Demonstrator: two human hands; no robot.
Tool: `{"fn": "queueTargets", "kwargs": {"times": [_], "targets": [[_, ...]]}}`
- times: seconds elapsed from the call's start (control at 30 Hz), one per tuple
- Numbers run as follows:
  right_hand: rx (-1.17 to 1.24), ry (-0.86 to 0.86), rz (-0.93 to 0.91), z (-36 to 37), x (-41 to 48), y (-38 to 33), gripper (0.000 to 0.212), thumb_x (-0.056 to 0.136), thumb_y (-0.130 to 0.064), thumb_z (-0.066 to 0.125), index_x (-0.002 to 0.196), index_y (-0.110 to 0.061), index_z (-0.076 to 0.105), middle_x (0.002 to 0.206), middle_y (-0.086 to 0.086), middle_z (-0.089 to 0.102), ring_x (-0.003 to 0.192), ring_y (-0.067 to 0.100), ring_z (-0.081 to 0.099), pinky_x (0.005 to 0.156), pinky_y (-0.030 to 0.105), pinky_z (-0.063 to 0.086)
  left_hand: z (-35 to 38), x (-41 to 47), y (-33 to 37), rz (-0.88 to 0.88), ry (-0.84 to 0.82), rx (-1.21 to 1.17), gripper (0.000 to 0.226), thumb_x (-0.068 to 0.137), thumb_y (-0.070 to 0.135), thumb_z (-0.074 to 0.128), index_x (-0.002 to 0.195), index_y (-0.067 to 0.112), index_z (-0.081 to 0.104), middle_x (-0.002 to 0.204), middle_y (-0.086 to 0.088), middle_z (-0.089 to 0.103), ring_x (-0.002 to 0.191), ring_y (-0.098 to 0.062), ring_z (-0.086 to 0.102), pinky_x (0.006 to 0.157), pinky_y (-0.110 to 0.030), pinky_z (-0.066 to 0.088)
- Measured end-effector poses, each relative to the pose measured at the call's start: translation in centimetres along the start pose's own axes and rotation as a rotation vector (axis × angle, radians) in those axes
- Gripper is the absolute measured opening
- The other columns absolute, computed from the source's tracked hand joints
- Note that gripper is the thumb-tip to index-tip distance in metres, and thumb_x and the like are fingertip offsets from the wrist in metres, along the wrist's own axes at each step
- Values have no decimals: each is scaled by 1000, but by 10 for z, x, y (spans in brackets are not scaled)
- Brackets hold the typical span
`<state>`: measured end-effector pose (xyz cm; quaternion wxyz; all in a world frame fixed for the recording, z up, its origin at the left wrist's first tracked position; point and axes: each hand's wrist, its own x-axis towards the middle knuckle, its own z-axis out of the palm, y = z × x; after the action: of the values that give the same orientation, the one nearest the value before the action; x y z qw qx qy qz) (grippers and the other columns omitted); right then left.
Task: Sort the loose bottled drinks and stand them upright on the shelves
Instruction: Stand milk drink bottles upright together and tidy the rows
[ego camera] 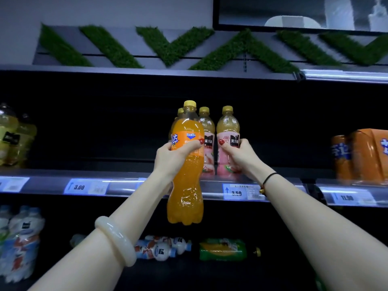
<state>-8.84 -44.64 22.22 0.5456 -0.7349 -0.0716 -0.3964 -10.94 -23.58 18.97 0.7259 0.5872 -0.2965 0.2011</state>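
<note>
Head view: left hand (175,153) fingers clenched around tall orange plastic Fanta bottle (185,164), held upright, off the shelf; right hand (235,153) grips pink-labelled juice bottle (228,141) — standing on dark middle shelf (130,183), another alongside.

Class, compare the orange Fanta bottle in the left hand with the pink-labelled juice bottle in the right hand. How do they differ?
The Fanta bottle is held in the air before the shelf edge; the pink-labelled juice bottle stands on the shelf. The Fanta holds bright orange drink; the juice is pale yellow above a pink wrap. The Fanta looks larger, though it is nearer. Both are upright, yellow-capped, each gripped by one hand: left hand, right hand.
</note>
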Motion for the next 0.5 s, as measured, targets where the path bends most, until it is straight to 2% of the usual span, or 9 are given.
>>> {"fn": "queueTargets", "kwargs": {"times": [0.17, 0.2, 0.23, 0.3, 0.33, 0.37, 0.4, 0.47, 0.5], "targets": [[-41, -12, 15, 4, -9, -2, 56, 87, -39, 65, 120, -4, 38, 83, 3, 53, 60, 13, 50, 43, 23, 43, 2, -2, -3, 0, -21, -21, 42, 76, 35, 73, 110, 18, 54, 93, 1, 62, 79, -12, 61, 56, -23, 47], [-94, 0, 10, 6, -14, -4, 59, 85, -41, 65, 123, -4, 39, 96, 6, 56, 71, 16, 55, 54, 27, 50, 2, -2, -3, -6, -25, -25, 42, 77, 35, 73, 109, 19, 53, 92, 2, 61, 79, -12, 61, 56, -23, 47], [-207, 51, -16, 8, -21, -7, 62, 85, -41, 64, 128, -5, 38, 114, 9, 53, 89, 20, 57, 73, 33, 53, 2, -4, -3, -10, -33, -32, 41, 77, 35, 73, 109, 19, 53, 92, 2, 61, 79, -12, 61, 56, -23, 47], [-383, 267, -145, 15, -44, -14, 66, 87, -37, 62, 138, -6, 32, 138, 12, 35, 120, 25, 44, 104, 39, 39, 2, -8, -5, -2, -60, -46, 40, 77, 35, 73, 108, 20, 53, 92, 2, 62, 80, -12, 62, 56, -22, 47], [-366, 342, -251, 20, -62, -20, 63, 88, -36, 61, 138, -9, 35, 140, 11, 35, 125, 25, 41, 107, 41, 36, 2, -12, -6, 0, -74, -49, 39, 76, 35, 73, 108, 21, 54, 93, 2, 62, 80, -12, 63, 55, -22, 47], [-290, 341, -340, 25, -81, -28, 53, 89, -37, 61, 132, -11, 42, 134, 9, 41, 121, 23, 45, 104, 38, 40, 1, -16, -7, 3, -92, -50, 39, 76, 36, 73, 108, 21, 55, 94, 2, 64, 81, -12, 64, 56, -22, 48], [-192, 263, -384, 28, -100, -33, 44, 89, -40, 60, 122, -12, 50, 124, 7, 51, 110, 20, 53, 95, 31, 47, 0, -22, -9, 1, -113, -46, 40, 75, 38, 73, 108, 21, 57, 96, 1, 66, 83, -14, 65, 58, -23, 51], [-100, 22, -306, 30, -137, -36, 40, 85, -47, 60, 107, -13, 59, 101, 3, 64, 92, 17, 62, 76, 23, 54, 0, -35, -14, -16, -186, -49, 55, 66, 47, 77, 110, 19, 62, 100, -3, 70, 89, -20, 68, 70, -33, 57], [-130, -68, -215, 27, -154, -32, 41, 83, -48, 62, 107, -15, 61, 96, -1, 66, 88, 15, 64, 71, 22, 55, 0, -44, -19, -34, -229, -58, 62, 60, 52, 80, 110, 19, 65, 101, -5, 72, 92, -24, 69, 78, -40, 57]]}}
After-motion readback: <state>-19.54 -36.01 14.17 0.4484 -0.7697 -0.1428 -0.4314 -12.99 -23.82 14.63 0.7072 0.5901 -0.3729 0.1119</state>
